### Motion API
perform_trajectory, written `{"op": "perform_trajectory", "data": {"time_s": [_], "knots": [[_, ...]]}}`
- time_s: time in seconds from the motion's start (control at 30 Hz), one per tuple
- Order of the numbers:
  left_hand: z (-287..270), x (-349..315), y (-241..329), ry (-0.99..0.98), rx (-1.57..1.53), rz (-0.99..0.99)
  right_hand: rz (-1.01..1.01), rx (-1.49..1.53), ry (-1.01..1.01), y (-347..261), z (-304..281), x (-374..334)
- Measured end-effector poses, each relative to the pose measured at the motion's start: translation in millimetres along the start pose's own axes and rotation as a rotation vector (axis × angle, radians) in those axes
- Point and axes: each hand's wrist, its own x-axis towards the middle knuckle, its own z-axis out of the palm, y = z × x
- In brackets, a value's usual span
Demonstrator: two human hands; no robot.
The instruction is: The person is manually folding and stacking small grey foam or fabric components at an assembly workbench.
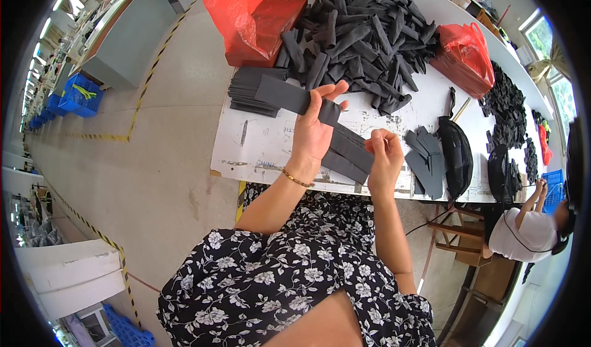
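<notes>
My left hand [315, 128] is raised over the white table [258, 141] and grips a flat dark grey strip [280, 93] that sticks out to its left. My right hand [385, 153] is closed with its fingertips pinched at the end of several dark grey strips [348, 153] lying between the two hands. A neat stack of the same flat strips [249, 88] lies just beyond my left hand. A smaller fan of strips [426, 162] rests right of my right hand.
A big heap of dark strips [363, 36] fills the far table, flanked by two red plastic bags [252, 15] [465, 55]. A black mesh piece [458, 153] and dark piles [508, 110] lie to the right. Another person in white [529, 230] sits at right. Blue crates [77, 98] stand at left.
</notes>
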Motion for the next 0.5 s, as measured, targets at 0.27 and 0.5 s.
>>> {"op": "perform_trajectory", "data": {"time_s": [0.27, 0.5], "knots": [[1.0, -0.5, 10.3, -0.086, -0.168, 0.001, -0.505, -0.202, -0.077, -23.6, 27.6, 6.8], [-26.3, -1.4, 38.6, 0.117, -0.323, 0.041, -0.816, -0.365, -0.11, -24.4, 25.6, -11.4]]}}
